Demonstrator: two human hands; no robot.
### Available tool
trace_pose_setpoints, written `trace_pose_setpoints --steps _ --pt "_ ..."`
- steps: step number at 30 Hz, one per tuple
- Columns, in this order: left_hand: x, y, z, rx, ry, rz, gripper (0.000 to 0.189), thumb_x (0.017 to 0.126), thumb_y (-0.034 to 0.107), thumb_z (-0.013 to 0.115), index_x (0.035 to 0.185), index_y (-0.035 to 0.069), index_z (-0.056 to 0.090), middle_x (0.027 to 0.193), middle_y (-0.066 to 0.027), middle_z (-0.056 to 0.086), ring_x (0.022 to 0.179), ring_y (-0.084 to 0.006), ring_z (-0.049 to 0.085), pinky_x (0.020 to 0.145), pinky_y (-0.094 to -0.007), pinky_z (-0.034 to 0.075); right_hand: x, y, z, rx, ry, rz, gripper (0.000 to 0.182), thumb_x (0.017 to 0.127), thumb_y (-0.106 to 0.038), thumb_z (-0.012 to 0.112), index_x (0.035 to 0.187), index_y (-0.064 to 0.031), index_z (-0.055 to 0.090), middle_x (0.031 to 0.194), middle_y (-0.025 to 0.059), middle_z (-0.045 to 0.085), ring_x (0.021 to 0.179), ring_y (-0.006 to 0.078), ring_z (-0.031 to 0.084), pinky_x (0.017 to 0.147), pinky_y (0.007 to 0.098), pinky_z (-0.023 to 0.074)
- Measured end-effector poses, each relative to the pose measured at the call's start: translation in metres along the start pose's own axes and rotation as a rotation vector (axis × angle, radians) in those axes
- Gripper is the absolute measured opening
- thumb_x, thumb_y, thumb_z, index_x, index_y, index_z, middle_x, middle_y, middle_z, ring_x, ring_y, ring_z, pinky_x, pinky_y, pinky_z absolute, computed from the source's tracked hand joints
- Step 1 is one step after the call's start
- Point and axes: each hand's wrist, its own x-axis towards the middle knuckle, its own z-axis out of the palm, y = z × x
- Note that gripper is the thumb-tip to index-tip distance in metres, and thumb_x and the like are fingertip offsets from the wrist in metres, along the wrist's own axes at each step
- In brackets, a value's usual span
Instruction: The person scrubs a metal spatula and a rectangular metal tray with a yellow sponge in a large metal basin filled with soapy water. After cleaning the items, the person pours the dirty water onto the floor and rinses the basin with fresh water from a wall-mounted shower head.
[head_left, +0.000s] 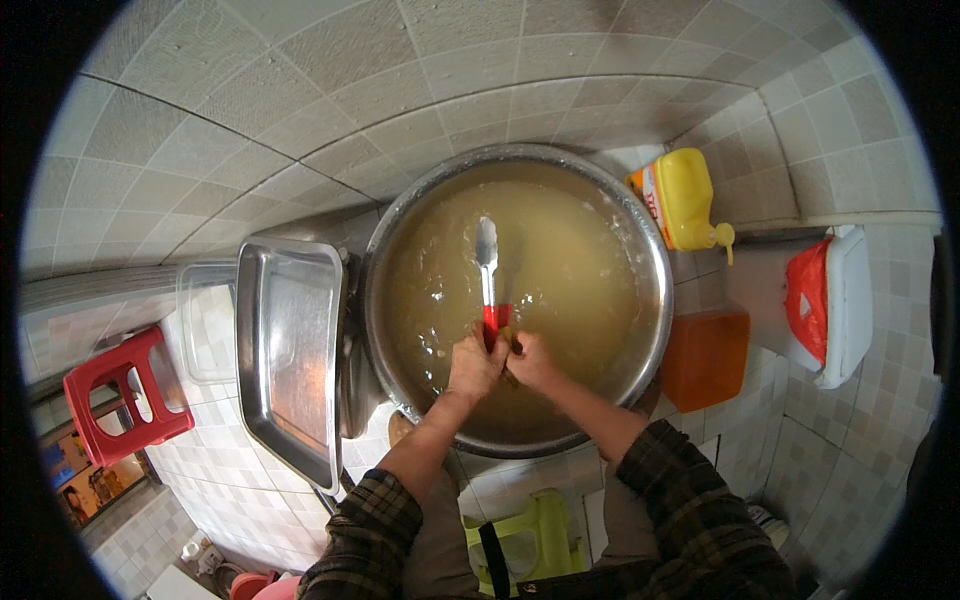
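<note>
A large round stainless steel basin (658, 300) of cloudy yellowish water (577, 247) stands before me. Over the water, my left hand (474, 367) grips metal tongs (487, 262) by their red-covered handle, with the scalloped head pointing away from me. My right hand (534, 361) is closed right beside it, at the handle end, on a small yellowish-brown piece pressed close to the tongs. What that piece is cannot be made out, as fingers cover most of it. Bubbles and bits of foam float on the water to the left.
Left of the basin, a rectangular steel tray (300, 360) stands tilted, near a red plastic stool (124, 397). At right are a yellow pump bottle (686, 199), an orange plastic container (705, 360) and a white bin with a red bag (806, 304). A green stool (551, 532) is below; tiled wall rises behind.
</note>
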Motion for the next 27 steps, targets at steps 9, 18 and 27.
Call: trace_pose_setpoints --steps 9,18,27 --pt "0.001 0.005 -0.018 -0.314 -0.115 -0.251 0.032 0.094 0.024 0.062 0.111 -0.002 0.053 0.078 -0.0222 0.068 0.064 -0.0300 0.070 0.057 -0.0428 0.056 0.012 -0.013 -0.034 0.630 -0.109 0.189 0.023 0.096 -0.021 0.067 0.097 0.0016 0.069 0.082 0.0007 0.066 0.071 0.0090 0.058 0.064 0.0284 0.0489" --pt "-0.053 -0.020 0.036 -0.287 -0.233 -0.017 0.036 0.094 0.014 0.059 0.124 0.003 0.042 0.082 -0.0249 0.062 0.079 -0.0444 0.063 0.066 -0.0507 0.049 0.047 0.010 -0.023 0.492 0.048 0.229 0.027 0.093 -0.023 0.068 0.090 0.0034 0.065 0.079 0.0065 0.064 0.071 0.0148 0.057 0.062 0.0373 0.0474" --pt "-0.074 -0.002 -0.023 0.048 -0.444 0.107 0.058 0.089 0.008 0.060 0.137 0.004 0.028 0.093 -0.0304 0.064 0.080 -0.0521 0.063 0.063 -0.0531 0.052 0.096 0.058 -0.078 0.364 0.348 0.110 0.029 0.093 -0.024 0.070 0.081 0.0012 0.065 0.065 0.0031 0.059 0.061 0.0139 0.053 0.057 0.0375 0.0451"
